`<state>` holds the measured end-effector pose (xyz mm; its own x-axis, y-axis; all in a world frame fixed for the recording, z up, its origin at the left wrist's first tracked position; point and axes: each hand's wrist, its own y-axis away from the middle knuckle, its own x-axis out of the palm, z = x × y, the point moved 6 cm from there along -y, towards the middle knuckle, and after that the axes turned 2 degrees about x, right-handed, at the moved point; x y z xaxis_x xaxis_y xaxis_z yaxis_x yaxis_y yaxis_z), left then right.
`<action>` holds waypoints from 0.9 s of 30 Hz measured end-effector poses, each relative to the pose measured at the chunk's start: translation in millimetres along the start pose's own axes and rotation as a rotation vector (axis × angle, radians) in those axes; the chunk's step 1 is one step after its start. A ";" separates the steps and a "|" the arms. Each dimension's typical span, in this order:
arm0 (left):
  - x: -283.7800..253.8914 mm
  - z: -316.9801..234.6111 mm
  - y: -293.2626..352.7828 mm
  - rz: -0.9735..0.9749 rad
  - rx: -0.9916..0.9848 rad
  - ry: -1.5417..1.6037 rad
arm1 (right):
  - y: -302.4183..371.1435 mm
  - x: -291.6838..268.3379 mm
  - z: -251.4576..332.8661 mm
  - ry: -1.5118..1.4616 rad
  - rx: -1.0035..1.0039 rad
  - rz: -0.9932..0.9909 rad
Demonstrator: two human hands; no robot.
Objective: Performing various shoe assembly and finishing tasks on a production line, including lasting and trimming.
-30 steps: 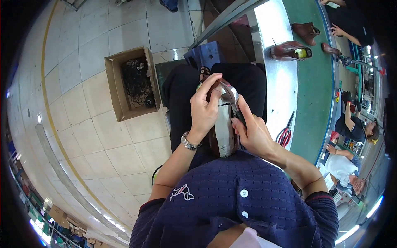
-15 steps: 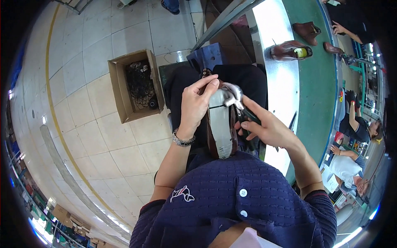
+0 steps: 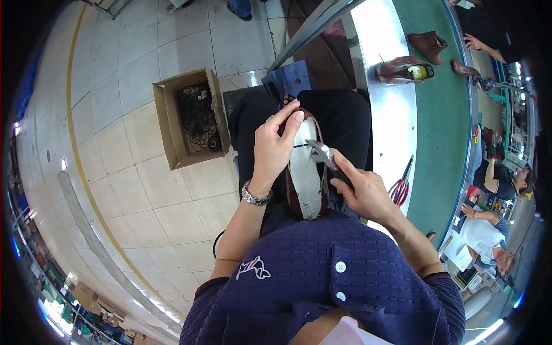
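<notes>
A brown shoe [image 3: 305, 172] lies sole up between my thighs, its pale underside showing a short black mark across it. My left hand [image 3: 274, 144] is closed on the toe end from the left, thumb over the edge. In my right hand [image 3: 365, 192] is a pair of pliers [image 3: 324, 152] with dark handles. Their metal jaws rest at the right part of the underside, near the black mark. Whether the jaws grip anything is too small to tell.
Red-handled scissors [image 3: 399, 188] lie on the bench edge to my right. Farther along stand a brown shoe [image 3: 402, 70] and a brown boot [image 3: 428, 46]. A cardboard box [image 3: 167, 123] with dark tangled scraps sits on the floor at left. Other people work beyond the bench.
The pliers have turned from tilted up, with handles spread, to lying down with the jaws on the shoe's underside. My right hand has moved down slightly, and the scissors have come into view.
</notes>
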<state>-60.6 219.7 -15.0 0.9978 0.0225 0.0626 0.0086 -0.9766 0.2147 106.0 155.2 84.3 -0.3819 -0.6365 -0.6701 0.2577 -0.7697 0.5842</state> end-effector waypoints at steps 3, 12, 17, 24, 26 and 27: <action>-1.6 -6.7 5.5 0.024 -0.024 -0.064 | 3.8 -27.8 13.0 -0.177 -0.039 -0.026; -5.7 -7.0 7.8 0.155 0.054 -0.090 | -42.4 -24.3 29.1 0.197 -0.083 -0.277; -8.3 -5.9 11.3 0.173 0.051 -0.094 | -24.6 -51.7 60.2 0.095 -0.276 -0.452; -10.3 3.0 17.6 0.174 0.013 -0.015 | -38.2 -40.1 42.4 0.272 -0.179 -0.212; -10.5 5.9 13.2 0.172 0.005 0.010 | -36.9 -47.8 52.6 0.270 -0.249 -0.219; -7.1 -0.4 13.3 0.175 0.054 -0.034 | -28.2 -55.7 56.3 0.103 -0.353 -0.417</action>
<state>-67.7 206.6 -12.3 0.9860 -0.1550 0.0613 -0.1626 -0.9752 0.1504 70.0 215.2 130.9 -0.4312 -0.2623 -0.8633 0.3917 -0.9164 0.0827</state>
